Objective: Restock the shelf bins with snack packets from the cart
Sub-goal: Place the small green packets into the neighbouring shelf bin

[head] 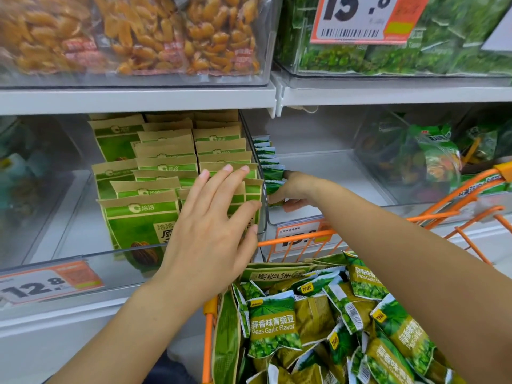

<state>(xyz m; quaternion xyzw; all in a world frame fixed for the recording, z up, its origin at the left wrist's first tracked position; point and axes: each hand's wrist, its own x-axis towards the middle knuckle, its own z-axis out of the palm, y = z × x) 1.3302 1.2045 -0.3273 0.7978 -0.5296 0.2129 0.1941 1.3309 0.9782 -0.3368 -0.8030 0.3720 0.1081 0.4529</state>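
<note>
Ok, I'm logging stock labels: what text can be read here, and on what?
"Peas Garlic Flavor" and "蒜香味青豌豆": green pea packet in the cart.
"12.8": orange-white lower-left price tag.
"15.8": orange-white top price tag.
"洽洽": green-and-kraft paper bag.
Barcodes, small print: unreadable.

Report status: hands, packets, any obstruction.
Left hand open by brown packets. Right hand grips green packets in bin. Nothing in the way.

Both forearms are bare from the bottom edge of the picture up to the wrists, with no sleeve on either. The left hand [213, 231] wears no glove, ring or watch, and its nails are short and unpainted. The right hand [295, 191] is likewise bare, with nothing on its wrist.
</note>
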